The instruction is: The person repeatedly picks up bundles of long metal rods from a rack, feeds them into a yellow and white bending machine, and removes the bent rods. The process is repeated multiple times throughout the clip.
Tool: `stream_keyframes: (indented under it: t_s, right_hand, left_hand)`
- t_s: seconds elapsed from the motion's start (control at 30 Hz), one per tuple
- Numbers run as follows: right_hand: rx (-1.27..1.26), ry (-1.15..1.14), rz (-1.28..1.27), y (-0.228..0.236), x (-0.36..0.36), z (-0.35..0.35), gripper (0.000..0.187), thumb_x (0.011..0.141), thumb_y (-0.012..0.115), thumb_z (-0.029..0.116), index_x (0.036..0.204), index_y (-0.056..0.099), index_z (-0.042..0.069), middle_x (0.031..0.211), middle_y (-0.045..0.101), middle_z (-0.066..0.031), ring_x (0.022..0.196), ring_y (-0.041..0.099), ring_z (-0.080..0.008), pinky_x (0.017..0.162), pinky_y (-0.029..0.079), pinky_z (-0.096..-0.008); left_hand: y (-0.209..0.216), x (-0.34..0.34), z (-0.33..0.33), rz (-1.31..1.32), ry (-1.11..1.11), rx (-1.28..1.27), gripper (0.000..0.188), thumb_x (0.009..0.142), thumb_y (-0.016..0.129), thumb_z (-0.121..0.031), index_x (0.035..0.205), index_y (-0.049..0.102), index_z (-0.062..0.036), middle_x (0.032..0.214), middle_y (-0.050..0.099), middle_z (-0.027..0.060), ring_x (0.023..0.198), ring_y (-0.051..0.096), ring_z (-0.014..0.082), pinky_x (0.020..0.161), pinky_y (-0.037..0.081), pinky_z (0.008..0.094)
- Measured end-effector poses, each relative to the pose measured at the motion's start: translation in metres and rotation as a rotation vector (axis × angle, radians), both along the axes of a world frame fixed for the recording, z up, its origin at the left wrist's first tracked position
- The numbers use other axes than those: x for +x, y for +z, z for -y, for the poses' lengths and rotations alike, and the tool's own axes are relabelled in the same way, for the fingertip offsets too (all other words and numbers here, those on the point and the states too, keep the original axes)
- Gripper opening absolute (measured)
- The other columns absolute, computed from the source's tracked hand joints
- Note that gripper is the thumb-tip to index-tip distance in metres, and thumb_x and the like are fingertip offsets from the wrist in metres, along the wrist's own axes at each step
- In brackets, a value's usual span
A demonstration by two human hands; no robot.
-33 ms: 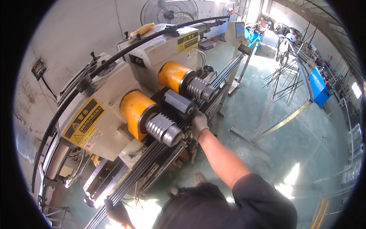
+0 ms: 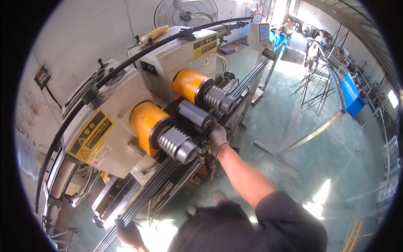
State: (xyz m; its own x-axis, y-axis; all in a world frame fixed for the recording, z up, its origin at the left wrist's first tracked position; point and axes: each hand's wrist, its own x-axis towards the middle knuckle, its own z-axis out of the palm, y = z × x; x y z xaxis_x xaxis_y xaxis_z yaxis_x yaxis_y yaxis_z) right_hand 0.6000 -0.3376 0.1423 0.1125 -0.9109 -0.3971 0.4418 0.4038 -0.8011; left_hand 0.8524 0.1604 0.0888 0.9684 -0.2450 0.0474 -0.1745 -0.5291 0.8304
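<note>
A bundle of long, thin metal bars (image 2: 151, 183) runs diagonally along the front of a machine, from lower left to upper right. At its near end my left hand (image 2: 128, 236), in a grey glove, is closed around the bars, with the thumb lying over them. My right hand (image 2: 217, 138), also gloved, is curled at the bars farther along; its fingertips are partly hidden beside a dark faceted block (image 2: 194, 112). On either side of that block, two orange cylinders (image 2: 147, 119) (image 2: 191, 84) carry ridged grey metal ends (image 2: 178, 145) (image 2: 219, 99).
Two pale machine housings (image 2: 105, 134) with yellow warning labels stand on the left, a black curved rail (image 2: 126, 63) passing above them. Behind are a fan (image 2: 184, 16) and a control panel (image 2: 259, 35). Loose rods (image 2: 312, 90) and a blue bin (image 2: 353, 95) are at right.
The machine's orange cylinders and the dark block sit very slightly farther left in the picture. Both hands keep their places on the bars.
</note>
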Motion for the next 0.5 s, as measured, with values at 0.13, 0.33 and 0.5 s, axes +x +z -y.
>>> stream_keyframes:
  t_s: [0.13,0.33,0.5]
  right_hand:
    - [0.018,0.085,0.118,-0.008,-0.008,0.007,0.034,0.110,0.066,0.034,0.111,0.075,0.002,0.095,0.074,-0.0063,0.083,0.070,-0.0165,0.074,0.054,-0.0333]
    - [-0.076,0.188,0.007,-0.032,-0.010,0.019,0.037,0.107,0.070,0.034,0.118,0.075,-0.001,0.097,0.076,-0.0076,0.082,0.070,-0.0163,0.073,0.054,-0.0356]
    - [-0.115,0.198,-0.183,-0.032,-0.013,0.022,0.047,0.108,0.070,0.042,0.119,0.075,-0.003,0.097,0.077,-0.0077,0.079,0.069,-0.0150,0.069,0.052,-0.0342]
  left_hand:
    - [0.021,-0.018,0.022,0.119,-0.113,0.237,0.052,0.102,0.064,0.000,0.154,0.063,0.0050,0.151,0.071,0.0200,0.137,0.069,0.0275,0.119,0.051,0.0374]
    - [0.030,-0.025,0.016,0.436,-0.195,0.259,0.034,0.108,0.064,-0.008,0.137,0.073,0.0059,0.123,0.078,0.0224,0.108,0.075,0.0323,0.093,0.060,0.0428]
    - [0.025,-0.042,0.056,0.118,-0.143,0.036,0.050,0.106,0.062,-0.005,0.155,0.061,0.0050,0.149,0.072,0.0193,0.135,0.069,0.0256,0.116,0.050,0.0360]
